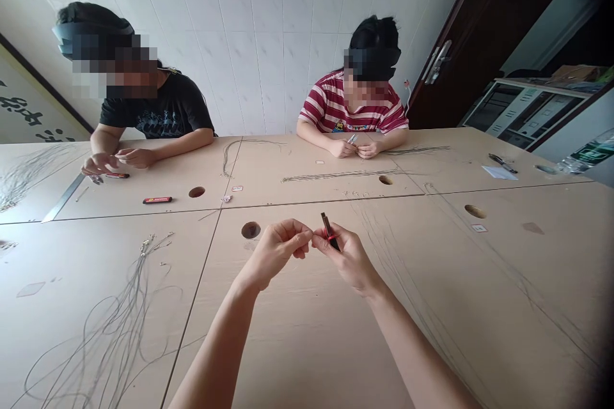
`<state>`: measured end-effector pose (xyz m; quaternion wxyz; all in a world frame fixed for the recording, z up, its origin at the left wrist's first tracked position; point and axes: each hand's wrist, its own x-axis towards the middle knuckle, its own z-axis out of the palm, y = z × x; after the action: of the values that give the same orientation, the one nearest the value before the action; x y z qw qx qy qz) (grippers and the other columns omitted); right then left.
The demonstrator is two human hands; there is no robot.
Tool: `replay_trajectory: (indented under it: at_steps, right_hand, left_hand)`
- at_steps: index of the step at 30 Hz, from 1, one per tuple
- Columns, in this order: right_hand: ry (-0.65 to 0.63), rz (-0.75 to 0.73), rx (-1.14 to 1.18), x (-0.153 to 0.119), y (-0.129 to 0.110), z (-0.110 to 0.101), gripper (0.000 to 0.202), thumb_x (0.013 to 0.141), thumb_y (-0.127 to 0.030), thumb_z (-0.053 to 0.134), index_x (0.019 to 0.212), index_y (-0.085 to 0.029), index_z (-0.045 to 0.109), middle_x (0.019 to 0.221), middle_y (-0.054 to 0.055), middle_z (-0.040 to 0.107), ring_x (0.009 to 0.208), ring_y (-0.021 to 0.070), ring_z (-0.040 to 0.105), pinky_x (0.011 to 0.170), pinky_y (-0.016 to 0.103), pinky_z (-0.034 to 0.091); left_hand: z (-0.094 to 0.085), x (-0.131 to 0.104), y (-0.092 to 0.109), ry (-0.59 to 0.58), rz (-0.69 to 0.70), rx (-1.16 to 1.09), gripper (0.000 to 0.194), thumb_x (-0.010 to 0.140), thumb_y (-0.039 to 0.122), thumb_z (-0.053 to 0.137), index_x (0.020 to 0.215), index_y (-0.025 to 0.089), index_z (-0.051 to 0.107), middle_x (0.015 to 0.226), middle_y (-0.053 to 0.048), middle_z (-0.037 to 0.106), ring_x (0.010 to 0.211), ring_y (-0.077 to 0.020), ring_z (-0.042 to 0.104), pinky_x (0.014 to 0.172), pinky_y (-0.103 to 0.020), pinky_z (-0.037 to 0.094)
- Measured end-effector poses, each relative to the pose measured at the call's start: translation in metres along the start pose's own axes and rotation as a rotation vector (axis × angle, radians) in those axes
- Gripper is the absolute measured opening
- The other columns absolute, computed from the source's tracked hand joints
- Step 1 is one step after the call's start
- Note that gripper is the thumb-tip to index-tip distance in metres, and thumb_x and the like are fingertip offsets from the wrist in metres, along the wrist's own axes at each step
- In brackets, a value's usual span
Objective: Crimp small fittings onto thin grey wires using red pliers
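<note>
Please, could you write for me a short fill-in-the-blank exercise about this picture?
1. Between the left hand and the right hand, the one holding the dark object is the ____ one.
2. The looping cords lie to the ____ of the left hand.
3. The shirt on the right has red and white ____.
4. The table has round ____ in it.

Missing words: right; left; stripes; holes.
</note>
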<state>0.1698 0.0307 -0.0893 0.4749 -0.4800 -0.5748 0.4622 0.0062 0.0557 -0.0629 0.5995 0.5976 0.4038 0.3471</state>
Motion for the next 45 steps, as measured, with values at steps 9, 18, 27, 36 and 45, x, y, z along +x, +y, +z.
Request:
replay_trajectory:
  at_steps: [9,18,27,36,45]
  right_hand:
    - [0.077,-0.048,-0.123,-0.006,-0.002,-0.003,0.022,0.084,-0.042,0.061,0.082,-0.020,0.059,0.074,-0.001,0.054,0.069,0.0128,0.047,0.063,0.024,0.038]
    - [0.063,-0.039,-0.102,-0.008,-0.005,-0.002,0.022,0.084,-0.041,0.062,0.087,-0.020,0.062,0.078,0.000,0.059,0.073,0.0129,0.051,0.068,0.024,0.041]
    - [0.116,-0.085,-0.216,-0.011,-0.007,-0.002,0.023,0.085,-0.042,0.060,0.081,-0.019,0.058,0.073,-0.001,0.056,0.068,0.0123,0.048,0.066,0.024,0.039]
    - [0.118,-0.153,-0.274,-0.016,-0.016,-0.005,0.019,0.087,-0.038,0.057,0.079,-0.021,0.056,0.072,-0.002,0.054,0.068,0.0119,0.049,0.066,0.023,0.040]
    - [0.083,-0.239,-0.417,-0.019,-0.033,-0.017,0.020,0.090,-0.039,0.052,0.081,-0.021,0.054,0.078,0.001,0.057,0.074,0.0146,0.054,0.071,0.026,0.044]
  left_hand:
    - [-0.001,-0.005,0.003,0.056,-0.028,0.080,0.021,0.085,0.036,0.058,0.079,0.016,0.060,0.066,0.002,0.057,0.064,-0.0105,0.049,0.065,-0.026,0.041]
    - [0.001,-0.007,0.006,0.007,0.014,0.039,0.022,0.086,0.036,0.058,0.080,0.015,0.062,0.064,0.003,0.054,0.062,-0.0091,0.046,0.064,-0.024,0.041]
    - [0.004,-0.008,0.004,0.010,0.011,0.090,0.024,0.085,0.039,0.059,0.081,0.015,0.062,0.067,0.001,0.058,0.063,-0.0101,0.050,0.064,-0.025,0.042]
    - [0.004,-0.010,0.005,-0.006,0.025,0.138,0.026,0.085,0.041,0.057,0.080,0.017,0.062,0.068,0.000,0.059,0.063,-0.0114,0.052,0.064,-0.026,0.044]
    - [-0.007,-0.015,0.010,-0.125,0.082,0.285,0.055,0.077,0.041,0.068,0.129,0.030,0.052,0.143,-0.007,0.044,0.131,-0.0249,0.039,0.098,-0.037,0.042]
